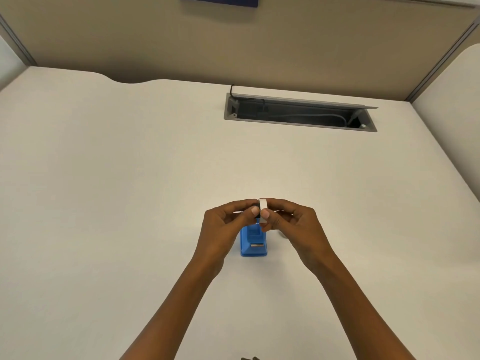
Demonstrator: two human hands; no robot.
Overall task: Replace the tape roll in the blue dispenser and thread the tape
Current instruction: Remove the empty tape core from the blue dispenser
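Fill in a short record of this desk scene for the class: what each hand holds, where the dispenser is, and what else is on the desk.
left hand: pinches the roll from its side
right hand: pinches the roll, thumb on the white tape
roll: held edge-on above the dispenser, not yet seated
dispenser: blue, upright on the desk, below the hands
desk: white
cable tray: open slot at the back, cables inside

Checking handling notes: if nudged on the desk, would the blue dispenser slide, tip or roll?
Probably slides rather than rolls: the blue dispenser sits on a flat, flared base on the smooth desk. Unlikely to tip; it looks squat. Likely light, being small plastic.
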